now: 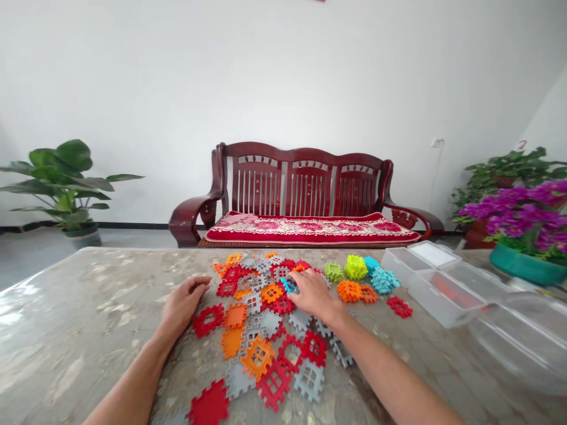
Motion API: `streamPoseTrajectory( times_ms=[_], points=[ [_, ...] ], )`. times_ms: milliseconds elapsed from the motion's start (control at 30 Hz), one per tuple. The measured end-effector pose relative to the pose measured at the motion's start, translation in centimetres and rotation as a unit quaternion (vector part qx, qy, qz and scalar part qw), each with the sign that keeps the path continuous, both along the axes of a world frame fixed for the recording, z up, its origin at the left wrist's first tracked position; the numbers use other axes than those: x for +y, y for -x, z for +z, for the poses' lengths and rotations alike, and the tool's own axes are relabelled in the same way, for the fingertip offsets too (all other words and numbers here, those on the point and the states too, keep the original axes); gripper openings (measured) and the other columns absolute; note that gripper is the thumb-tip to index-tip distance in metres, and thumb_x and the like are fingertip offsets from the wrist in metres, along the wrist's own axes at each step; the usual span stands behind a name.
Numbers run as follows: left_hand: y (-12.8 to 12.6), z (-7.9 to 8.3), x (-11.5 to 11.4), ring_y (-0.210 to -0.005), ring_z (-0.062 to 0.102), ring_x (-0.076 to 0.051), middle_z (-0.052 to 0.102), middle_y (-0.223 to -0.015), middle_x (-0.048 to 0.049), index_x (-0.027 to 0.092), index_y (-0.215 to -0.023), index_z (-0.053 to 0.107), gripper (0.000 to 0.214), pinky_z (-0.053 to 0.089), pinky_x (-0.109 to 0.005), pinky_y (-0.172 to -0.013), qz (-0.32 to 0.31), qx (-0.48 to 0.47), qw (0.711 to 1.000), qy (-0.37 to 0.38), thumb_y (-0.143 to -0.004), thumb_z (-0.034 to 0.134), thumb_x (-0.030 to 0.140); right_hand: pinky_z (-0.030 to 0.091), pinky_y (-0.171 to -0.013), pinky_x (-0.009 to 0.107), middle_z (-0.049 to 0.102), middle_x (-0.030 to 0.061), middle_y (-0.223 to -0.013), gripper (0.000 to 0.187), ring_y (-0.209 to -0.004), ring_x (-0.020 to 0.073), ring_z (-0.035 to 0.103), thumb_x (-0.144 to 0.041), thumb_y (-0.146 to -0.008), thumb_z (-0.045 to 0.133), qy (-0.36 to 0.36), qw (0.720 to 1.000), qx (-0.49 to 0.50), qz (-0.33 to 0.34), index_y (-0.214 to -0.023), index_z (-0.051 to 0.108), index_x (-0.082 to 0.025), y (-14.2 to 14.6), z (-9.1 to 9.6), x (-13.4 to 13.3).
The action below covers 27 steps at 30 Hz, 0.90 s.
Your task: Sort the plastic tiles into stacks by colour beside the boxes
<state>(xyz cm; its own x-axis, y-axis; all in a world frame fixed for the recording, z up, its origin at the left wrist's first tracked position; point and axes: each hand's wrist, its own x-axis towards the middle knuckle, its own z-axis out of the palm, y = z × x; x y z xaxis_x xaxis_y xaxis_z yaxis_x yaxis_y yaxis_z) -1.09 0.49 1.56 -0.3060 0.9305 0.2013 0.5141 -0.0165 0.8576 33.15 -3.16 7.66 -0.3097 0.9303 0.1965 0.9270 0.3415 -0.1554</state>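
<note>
My right hand (312,293) reaches over a spread heap of plastic interlocking tiles, its thumb and fingers around a blue interlocking tile (290,285). My left hand (185,299) rests on the table at the left of the heap, fingers loosely bent, with nothing visible in it. Close to that hand lies a red tile with a round opening (199,322). Orange tiles (234,316), grey tiles (309,379) and red tiles (274,383) overlap between my forearms, some solid and some with window-like openings.
Right of the heap sit small groups of green tiles (355,267), orange tiles (349,291) and blue tiles (384,280), plus a lone red tile (399,307). Clear plastic boxes (452,307) and a purple-flowered pot (527,264) occupy the table's right. A wooden bench (305,177) stands behind.
</note>
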Motion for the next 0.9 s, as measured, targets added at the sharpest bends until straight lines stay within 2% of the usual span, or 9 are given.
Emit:
streamPoseTrajectory(
  times_ms=[133, 267, 433, 533, 600, 667, 733, 833, 900],
  points=[
    [-0.3, 0.4, -0.2, -0.095, 0.07, -0.025, 0.079, -0.095, -0.003, 0.024, -0.087, 0.073, 0.031, 0.053, -0.034, -0.086, 0.002, 0.017, 1.0, 0.005, -0.065, 0.059, 0.042, 0.046, -0.088, 0.036, 0.072, 0.0069, -0.11, 0.032, -0.107, 0.0256, 0.06, -0.026, -0.081, 0.062, 0.006, 1.0, -0.015, -0.014, -0.112, 0.064, -0.026, 0.6, -0.6, 0.5],
    [-0.2, 0.3, -0.2, -0.094, 0.07, -0.025, 0.078, -0.094, -0.0033, 0.024, -0.087, 0.072, 0.032, 0.053, -0.033, -0.086, 0.001, 0.028, 1.0, 0.002, -0.066, 0.057, 0.042, 0.046, -0.09, 0.036, 0.072, 0.006, -0.11, 0.036, -0.107, 0.0247, 0.06, -0.022, -0.079, 0.062, -0.004, 1.0, 0.023, -0.001, -0.115, 0.065, -0.026, 0.5, -0.8, 0.6],
    [-0.1, 0.0, -0.1, -0.09, 0.071, -0.024, 0.078, -0.093, -0.0043, 0.023, -0.09, 0.072, 0.035, 0.053, -0.033, -0.084, -0.007, 0.021, 1.0, 0.013, -0.066, 0.056, 0.043, 0.041, -0.104, 0.037, 0.068, 0.0055, -0.126, 0.052, -0.115, 0.0219, 0.058, -0.018, -0.08, 0.059, -0.042, 0.989, 0.113, 0.087, -0.132, 0.059, -0.024, -1.3, 0.4, 0.2],
    [-0.1, 0.0, 0.0, -0.091, 0.07, -0.024, 0.078, -0.093, -0.0052, 0.022, -0.09, 0.072, 0.035, 0.053, -0.033, -0.085, -0.008, 0.019, 1.0, 0.01, -0.066, 0.055, 0.043, 0.041, -0.106, 0.039, 0.066, 0.005, -0.13, 0.061, -0.119, 0.0216, 0.055, -0.012, -0.076, 0.057, -0.036, 0.981, 0.113, 0.151, -0.136, 0.056, -0.024, -3.1, 0.8, 0.3],
    [-0.2, 0.1, 0.0, -0.091, 0.071, -0.024, 0.078, -0.093, -0.0048, 0.023, -0.089, 0.072, 0.034, 0.053, -0.032, -0.085, -0.01, 0.017, 1.0, 0.009, -0.066, 0.055, 0.042, 0.04, -0.108, 0.038, 0.065, 0.0053, -0.131, 0.065, -0.122, 0.0214, 0.054, -0.005, -0.073, 0.054, -0.027, 0.981, 0.107, 0.16, -0.135, 0.057, -0.023, -4.2, 0.7, 0.4],
    [-0.3, 0.2, -0.1, -0.09, 0.071, -0.024, 0.078, -0.093, -0.0043, 0.023, -0.089, 0.072, 0.033, 0.053, -0.032, -0.085, -0.011, 0.018, 1.0, 0.01, -0.067, 0.055, 0.04, 0.039, -0.109, 0.037, 0.065, 0.0054, -0.131, 0.065, -0.122, 0.0204, 0.055, -0.001, -0.07, 0.05, -0.022, 0.986, 0.116, 0.117, -0.131, 0.06, -0.022, -4.8, 0.1, 0.4],
    [-0.3, 0.3, -0.1, -0.09, 0.071, -0.024, 0.078, -0.092, -0.004, 0.023, -0.089, 0.072, 0.032, 0.053, -0.033, -0.085, -0.01, 0.024, 1.0, 0.011, -0.067, 0.055, 0.04, 0.041, -0.106, 0.035, 0.067, 0.0059, -0.128, 0.058, -0.119, 0.0205, 0.058, -0.002, -0.073, 0.05, -0.011, 0.991, 0.124, 0.044, -0.126, 0.063, -0.022, -4.8, -0.5, 0.1],
    [-0.2, 0.2, -0.1, -0.091, 0.071, -0.025, 0.078, -0.094, -0.0038, 0.023, -0.089, 0.072, 0.032, 0.053, -0.034, -0.087, -0.007, 0.035, 0.999, 0.008, -0.067, 0.055, 0.04, 0.046, -0.098, 0.036, 0.068, 0.0096, -0.122, 0.037, -0.113, 0.0242, 0.062, -0.021, -0.084, 0.057, 0.012, 0.994, 0.099, -0.043, -0.121, 0.064, -0.02, -3.8, -1.1, -0.9],
    [-0.1, -0.1, 0.1, -0.092, 0.07, -0.025, 0.078, -0.095, -0.0039, 0.022, -0.09, 0.073, 0.034, 0.053, -0.034, -0.087, -0.01, 0.04, 0.999, 0.003, -0.068, 0.055, 0.041, 0.046, -0.096, 0.038, 0.068, 0.013, -0.12, 0.039, -0.113, 0.0272, 0.062, -0.039, -0.088, 0.058, 0.017, 0.995, 0.06, -0.074, -0.12, 0.064, -0.018, -2.8, -1.0, -1.6]
  ],
)
